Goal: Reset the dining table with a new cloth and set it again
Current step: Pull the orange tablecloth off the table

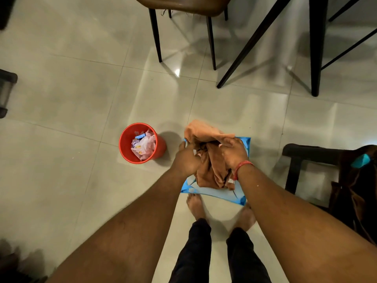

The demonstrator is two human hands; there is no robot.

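Note:
I look straight down at the floor. A crumpled orange-brown cloth (210,158) is bunched over a light blue square container (220,194) that stands on the tiles in front of my bare feet. My left hand (186,158) grips the cloth at its left side, by the container's edge. My right hand (233,149), with a red thread on its wrist, lies on top of the cloth, fingers curled into the fabric. The inside of the container is mostly hidden by the cloth.
A red bin (140,142) with wrappers and paper stands to the left. A brown chair (183,5) and dark table legs (315,48) are at the top. A dark chair (318,160) with a bag is at the right.

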